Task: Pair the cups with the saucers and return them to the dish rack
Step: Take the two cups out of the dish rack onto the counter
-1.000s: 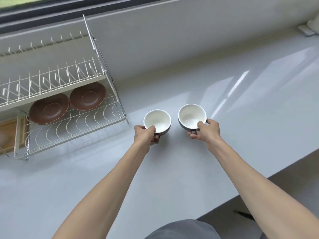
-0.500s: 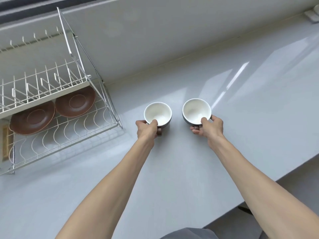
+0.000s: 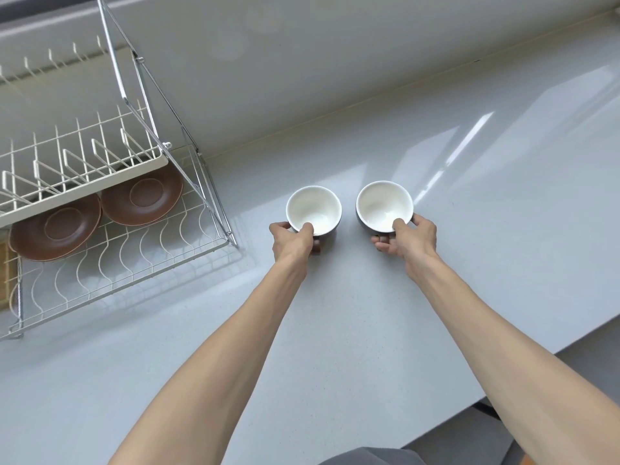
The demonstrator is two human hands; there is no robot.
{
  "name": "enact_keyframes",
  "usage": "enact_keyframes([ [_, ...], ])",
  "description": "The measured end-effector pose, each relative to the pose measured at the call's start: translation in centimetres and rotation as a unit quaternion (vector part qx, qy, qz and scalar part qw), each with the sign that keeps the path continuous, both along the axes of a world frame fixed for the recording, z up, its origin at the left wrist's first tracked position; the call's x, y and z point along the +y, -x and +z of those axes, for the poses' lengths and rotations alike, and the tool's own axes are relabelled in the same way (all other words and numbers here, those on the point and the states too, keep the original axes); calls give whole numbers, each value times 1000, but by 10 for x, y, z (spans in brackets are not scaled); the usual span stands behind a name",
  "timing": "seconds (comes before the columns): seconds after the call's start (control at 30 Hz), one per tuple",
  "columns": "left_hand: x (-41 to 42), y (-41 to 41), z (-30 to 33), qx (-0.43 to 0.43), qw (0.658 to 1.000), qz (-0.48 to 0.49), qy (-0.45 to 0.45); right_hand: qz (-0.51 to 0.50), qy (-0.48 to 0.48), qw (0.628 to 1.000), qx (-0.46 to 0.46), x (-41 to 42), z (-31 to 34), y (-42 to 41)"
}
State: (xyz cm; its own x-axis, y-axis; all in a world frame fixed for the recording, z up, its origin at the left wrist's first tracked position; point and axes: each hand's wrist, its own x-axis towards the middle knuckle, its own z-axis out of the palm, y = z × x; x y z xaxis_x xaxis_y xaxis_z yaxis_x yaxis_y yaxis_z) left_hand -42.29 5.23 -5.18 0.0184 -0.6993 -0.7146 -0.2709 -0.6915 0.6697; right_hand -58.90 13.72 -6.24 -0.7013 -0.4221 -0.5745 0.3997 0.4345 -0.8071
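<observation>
Both cups sit upright at the centre of the frame on the pale surface (image 3: 503,213), close together but apart. The left hand (image 3: 293,241) pinches the left cup (image 3: 313,209), thumb hooked over its near rim and fingers curled round the handle below; the right hand (image 3: 407,238) grips the right cup (image 3: 384,206) the same way, thumb inside the rim, fingers wrapped under the handle. Whether either cup has left the surface I cannot tell. The two brown saucers (image 3: 142,196) lie side by side on the lower tier of the rack (image 3: 134,260) at the left of the frame, partly tucked beneath the white upper shelf (image 3: 84,176). That overhang looks like the main hazard: a cup carried in high could knock the shelf edge or the slanted metal strut (image 3: 188,142) at the rack's right end. The opening into the lower tier seems narrow, so two cups going in together may also clink against each other. A thumb-over-rim hold gives little control of tilt, and a glazed cup could swing or slip on the way across. The saucers rest on wavy wire, so a cup set off-centre may rock one or slide it. The further saucer (image 3: 55,228) sits deeper to the left, a longer reach for the left hand.
</observation>
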Motion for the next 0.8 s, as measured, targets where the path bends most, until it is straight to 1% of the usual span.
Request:
enact_keyframes([
  [0.4,-1,2,-4,6,1000,-5,6,11,-9,1000,-2,-2,2,0],
  [0.53,-2,-2,-3,12,999,-38,9,22,-25,999,-8,-2,1,2],
  [0.63,-4,-9,0,11,997,-70,9,33,-56,998,8,0,1,7],
  [0.7,-5,-19,3,-6,995,-99,15,49,-79,995,25,2,7,6],
  [0.8,-7,-37,12,-22,990,-139,31,77,-120,987,77,5,18,2],
])
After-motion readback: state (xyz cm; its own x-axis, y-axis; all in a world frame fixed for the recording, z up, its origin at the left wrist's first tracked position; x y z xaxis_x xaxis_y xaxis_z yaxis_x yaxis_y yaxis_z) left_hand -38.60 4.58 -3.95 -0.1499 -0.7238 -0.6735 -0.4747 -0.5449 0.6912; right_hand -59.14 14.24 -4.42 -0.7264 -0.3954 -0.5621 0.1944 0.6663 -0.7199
